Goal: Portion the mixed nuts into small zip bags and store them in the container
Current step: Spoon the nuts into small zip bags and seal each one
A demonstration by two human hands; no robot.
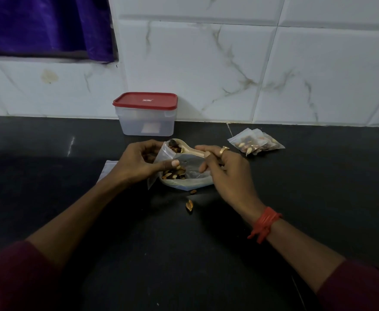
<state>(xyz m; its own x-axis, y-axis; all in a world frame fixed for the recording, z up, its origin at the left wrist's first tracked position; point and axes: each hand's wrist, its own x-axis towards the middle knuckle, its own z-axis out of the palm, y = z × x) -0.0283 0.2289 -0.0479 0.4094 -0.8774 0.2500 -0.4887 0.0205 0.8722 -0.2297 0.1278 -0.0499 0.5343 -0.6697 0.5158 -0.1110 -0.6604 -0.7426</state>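
Observation:
My left hand [136, 161] pinches a small clear zip bag [165, 153] and holds its mouth up and open. My right hand [225, 173] grips the handle of a pale spoon [189, 149]; its bowl, loaded with nuts, sits at the bag's mouth. Below both hands lies a larger clear bag of mixed nuts [185, 176], open on the black counter [184, 243]. A clear container with a red lid [145, 113] stands shut against the tiled wall. Filled small bags [257, 142] lie in a pile to the right.
Two loose nuts [189, 204] lie on the counter in front of the large bag. A flat empty zip bag [107, 168] shows under my left wrist. A purple curtain [44, 25] hangs at the upper left.

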